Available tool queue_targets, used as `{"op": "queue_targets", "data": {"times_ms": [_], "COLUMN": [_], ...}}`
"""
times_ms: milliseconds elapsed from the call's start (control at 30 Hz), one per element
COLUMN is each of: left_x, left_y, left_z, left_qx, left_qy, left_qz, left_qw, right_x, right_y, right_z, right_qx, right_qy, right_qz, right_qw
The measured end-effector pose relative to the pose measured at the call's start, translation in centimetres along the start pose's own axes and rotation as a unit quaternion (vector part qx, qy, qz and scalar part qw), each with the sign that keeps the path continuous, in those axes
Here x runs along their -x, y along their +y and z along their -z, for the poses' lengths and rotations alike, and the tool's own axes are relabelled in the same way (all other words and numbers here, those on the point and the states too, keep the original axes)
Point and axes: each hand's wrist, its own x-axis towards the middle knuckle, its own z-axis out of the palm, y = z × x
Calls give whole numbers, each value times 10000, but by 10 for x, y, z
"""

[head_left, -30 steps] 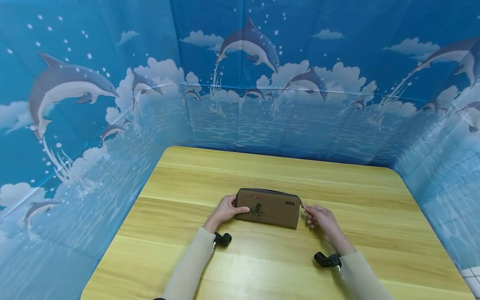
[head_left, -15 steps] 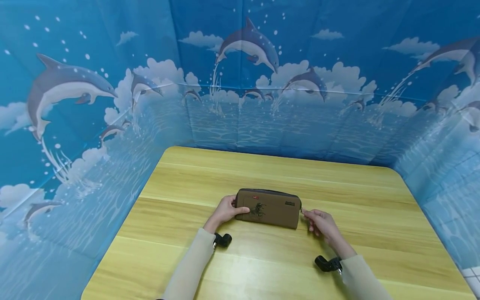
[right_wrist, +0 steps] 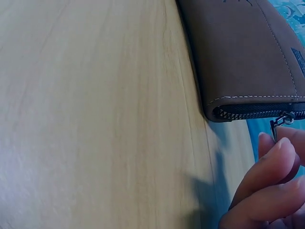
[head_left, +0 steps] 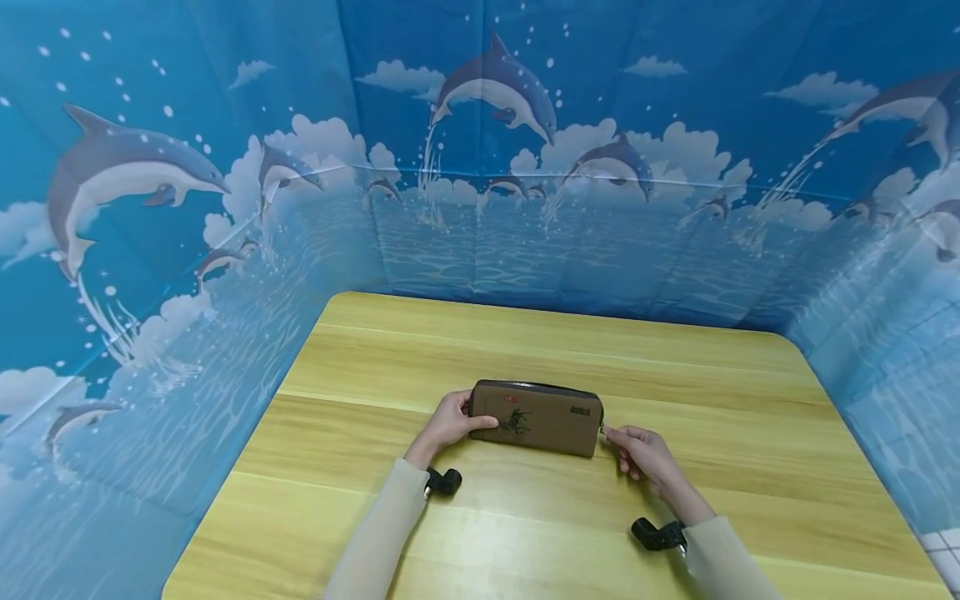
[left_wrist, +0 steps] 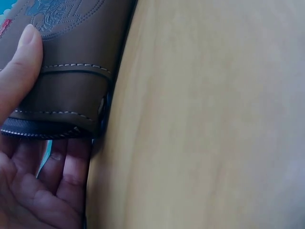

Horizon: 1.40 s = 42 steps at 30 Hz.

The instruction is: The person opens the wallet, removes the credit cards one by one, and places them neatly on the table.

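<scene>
Left hand grips the near end of the brown wallet, thumb on top, fingers curled behind, evidently steadying it on the surface, while right hand pinches the zipper pull at the opposite end.

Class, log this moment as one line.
left hand: grips brown leather zip wallet | right hand: pinches metal zipper pull | wooden table

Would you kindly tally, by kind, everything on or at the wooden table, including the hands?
Brown zip wallet: 1
Hands, left hand and right hand: 2
Wooden table: 1
Total: 4
</scene>
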Motion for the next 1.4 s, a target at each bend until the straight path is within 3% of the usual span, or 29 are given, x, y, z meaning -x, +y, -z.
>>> {"op": "queue_targets", "data": {"times_ms": [267, 533, 867, 1400], "left_x": [13, 5, 6, 10], "left_y": [29, 2, 2, 8], "left_z": [1, 0, 0, -1], "left_qx": [150, 111, -55, 46], "left_qy": [-117, -182, -232, -168], "left_qz": [-57, -106, -394, -171], "left_qw": [9998, 9997, 9989, 9997], "right_x": [1, 1, 4, 10], "right_y": [1, 8, 10, 5], "right_z": [2, 2, -2, -4], "right_qx": [116, 64, 341, 1029], "right_qy": [-169, -286, -28, 238], "right_qz": [54, 1, 92, 191], "right_qw": [9998, 9996, 9994, 9942]}}
